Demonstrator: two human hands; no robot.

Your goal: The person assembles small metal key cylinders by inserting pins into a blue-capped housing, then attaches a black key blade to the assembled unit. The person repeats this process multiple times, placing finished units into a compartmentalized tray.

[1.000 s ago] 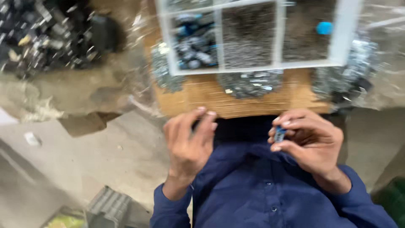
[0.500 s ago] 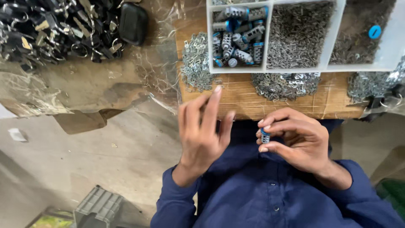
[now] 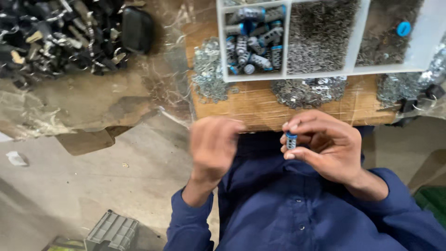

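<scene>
Head view, looking down at one person in a dark blue shirt [image 3: 297, 218] seated at one wooden board [image 3: 260, 107] that serves as the work surface. Beneath and to the left lies one grey concrete floor [image 3: 83, 186].

On the board's far edge rests one white divided tray [image 3: 357, 37] with three compartments in view. The left compartment holds a heap of small cylinders [image 3: 253, 39], grey with blue ends, too tangled to count. The middle one is filled with tiny metal pieces [image 3: 320, 35]. The right one holds more tiny pieces and one blue cap [image 3: 403, 29].

Three loose piles of small silvery metal parts lie on the board beside the tray: one at the tray's left corner [image 3: 209, 69], one along its near edge [image 3: 306, 90], one toward the board's right edge [image 3: 402, 86].

Off the board's left edge, one heap of dark clips and keys [image 3: 60, 35] sits on clear plastic sheeting.

One grey crate [image 3: 111, 230] stands on the floor near the lower edge.

Two hands hang just off the board's near edge. The right hand [image 3: 325, 146] pinches one small grey-and-blue cylinder [image 3: 291, 140] upright between thumb and fingertips. The left hand [image 3: 213, 146] is blurred, fingers curled; whether it holds anything cannot be told.
</scene>
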